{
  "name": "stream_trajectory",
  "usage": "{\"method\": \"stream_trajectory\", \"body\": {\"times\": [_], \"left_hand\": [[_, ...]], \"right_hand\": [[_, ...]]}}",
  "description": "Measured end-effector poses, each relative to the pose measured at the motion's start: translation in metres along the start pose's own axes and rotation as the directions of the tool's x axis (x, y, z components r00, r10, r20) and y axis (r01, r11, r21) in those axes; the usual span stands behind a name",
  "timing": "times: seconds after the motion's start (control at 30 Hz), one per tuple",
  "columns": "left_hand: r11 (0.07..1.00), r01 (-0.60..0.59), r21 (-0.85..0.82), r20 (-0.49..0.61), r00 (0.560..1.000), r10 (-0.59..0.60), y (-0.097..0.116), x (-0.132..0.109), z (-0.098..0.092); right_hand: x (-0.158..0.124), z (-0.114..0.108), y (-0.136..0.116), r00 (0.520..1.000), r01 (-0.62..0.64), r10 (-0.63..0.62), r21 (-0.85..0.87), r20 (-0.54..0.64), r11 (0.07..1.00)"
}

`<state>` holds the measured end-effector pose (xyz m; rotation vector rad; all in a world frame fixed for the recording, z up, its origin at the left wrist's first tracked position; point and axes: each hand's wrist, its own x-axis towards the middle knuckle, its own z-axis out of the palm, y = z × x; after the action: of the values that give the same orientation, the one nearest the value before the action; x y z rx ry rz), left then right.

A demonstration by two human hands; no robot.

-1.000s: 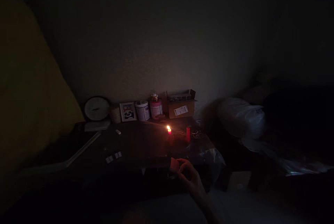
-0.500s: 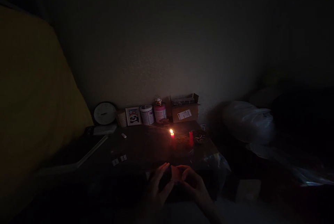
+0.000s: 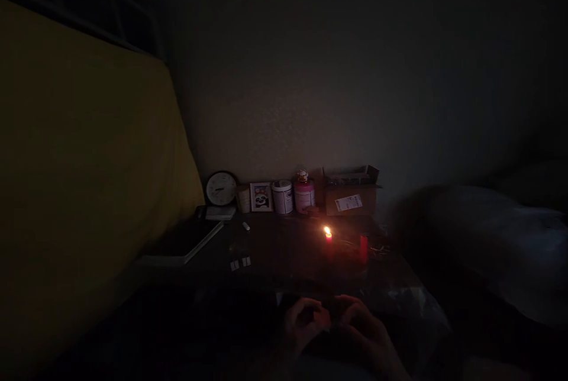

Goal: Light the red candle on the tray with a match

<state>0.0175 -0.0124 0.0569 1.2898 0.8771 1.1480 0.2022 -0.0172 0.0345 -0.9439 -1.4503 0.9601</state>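
Observation:
Near the table's front edge, my left hand (image 3: 306, 322) and my right hand (image 3: 361, 325) are close together, both with curled, pinching fingers. Darkness hides what lies between them; I cannot make out its kind. Just beyond the hands a lit red candle (image 3: 329, 238) stands upright on the dark table (image 3: 284, 251). To its right is a second red candle (image 3: 364, 244), upright, with no flame visible. Neither hand touches a candle.
Along the wall stand a round clock (image 3: 221, 189), a cup (image 3: 244, 199), a panda picture frame (image 3: 261, 197), a white tin (image 3: 283, 197), a pink tin (image 3: 304, 196) with a figurine, and a cardboard box (image 3: 350, 199). Two small pale pieces (image 3: 240, 262) lie left of the candles.
The view has swung left, so the table sits farther right. My left fingers, spread earlier, have curled in. A small pale piece seen between my hands no longer shows clearly.

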Motion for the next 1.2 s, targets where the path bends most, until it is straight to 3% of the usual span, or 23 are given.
{"method": "stream_trajectory", "body": {"times": [0.13,0.3,0.4,0.5,0.67,0.8,0.9,1.03,1.2], "left_hand": [[0.988,0.092,-0.122,-0.108,0.989,-0.105,-0.016,0.005,0.002],[0.955,0.098,-0.278,-0.234,0.958,-0.166,-0.059,0.022,0.007],[0.936,0.111,-0.333,-0.235,0.952,-0.197,-0.067,0.027,0.010],[0.926,0.100,-0.365,-0.217,0.958,-0.189,-0.056,0.021,0.013],[0.903,0.071,-0.423,-0.143,0.979,-0.144,-0.037,0.008,0.017],[0.888,0.086,-0.452,-0.186,0.964,-0.188,-0.030,0.008,0.025],[0.886,0.107,-0.452,-0.145,0.971,-0.191,-0.020,0.007,0.032],[0.878,0.135,-0.459,-0.101,0.974,-0.203,-0.011,0.005,0.035],[0.866,0.127,-0.483,-0.095,0.976,-0.196,-0.006,0.007,0.035]], "right_hand": [[0.003,-0.007,0.009,0.987,-0.009,0.004,-0.025,-0.163,1.000],[0.001,-0.006,0.015,0.973,-0.030,0.037,0.030,-0.227,0.999],[-0.001,-0.004,0.016,0.978,-0.053,0.064,0.059,-0.199,0.997],[-0.003,-0.002,0.016,0.981,-0.052,0.064,0.068,-0.184,0.996],[-0.008,0.006,0.007,0.965,0.036,-0.034,0.002,-0.259,0.999],[-0.010,0.012,-0.003,0.942,0.140,-0.191,-0.193,-0.277,0.971],[-0.013,0.014,-0.008,0.927,0.212,-0.292,-0.311,-0.237,0.927],[-0.014,0.015,-0.011,0.922,0.219,-0.318,-0.383,-0.219,0.898],[-0.010,0.009,-0.018,0.901,0.181,-0.305,-0.372,-0.309,0.910]]}}
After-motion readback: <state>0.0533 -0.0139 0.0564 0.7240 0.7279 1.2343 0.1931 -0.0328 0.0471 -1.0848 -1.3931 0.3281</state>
